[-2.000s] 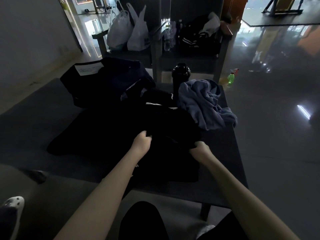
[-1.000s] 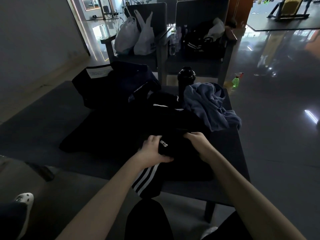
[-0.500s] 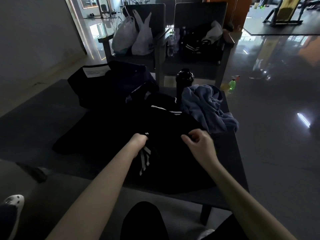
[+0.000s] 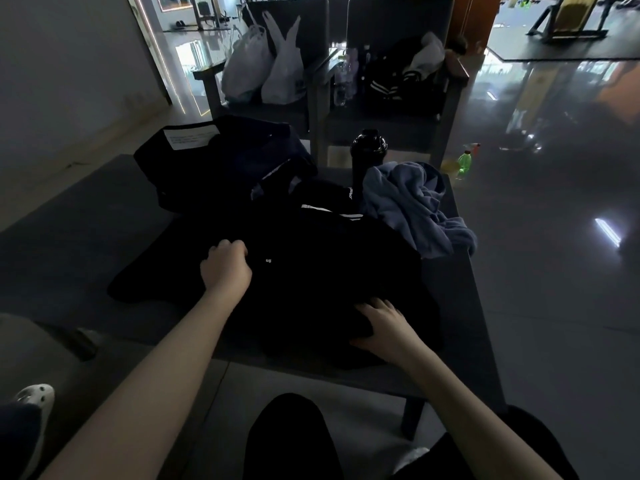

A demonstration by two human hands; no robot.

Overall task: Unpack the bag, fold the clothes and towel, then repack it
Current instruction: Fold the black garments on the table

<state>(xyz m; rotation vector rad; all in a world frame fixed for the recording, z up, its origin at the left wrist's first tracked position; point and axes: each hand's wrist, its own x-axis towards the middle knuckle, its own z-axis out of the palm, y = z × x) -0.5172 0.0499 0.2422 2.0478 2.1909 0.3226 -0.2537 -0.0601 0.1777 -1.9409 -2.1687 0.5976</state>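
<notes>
A black garment [image 4: 311, 271] lies spread over the near middle of the dark table [image 4: 69, 237]; white stripes show at its far edge. My left hand [image 4: 225, 268] is on its left part, fingers curled into the cloth. My right hand [image 4: 381, 323] rests on the garment's near right edge with fingers spread. Behind it stands the dark bag [image 4: 221, 161] with a white label, open toward me. A crumpled blue-grey towel [image 4: 412, 206] lies at the table's right side, partly over the edge.
A black bottle [image 4: 369, 150] stands at the table's far edge beside the towel. Two chairs behind hold white plastic bags [image 4: 263, 71] and dark clothes [image 4: 405, 77]. A green spray bottle [image 4: 464, 162] stands on the glossy floor at right.
My left hand has moved left and away from me over the garment. My right hand has dropped toward the near edge and now lies on the cloth. The striped fold is out of sight.
</notes>
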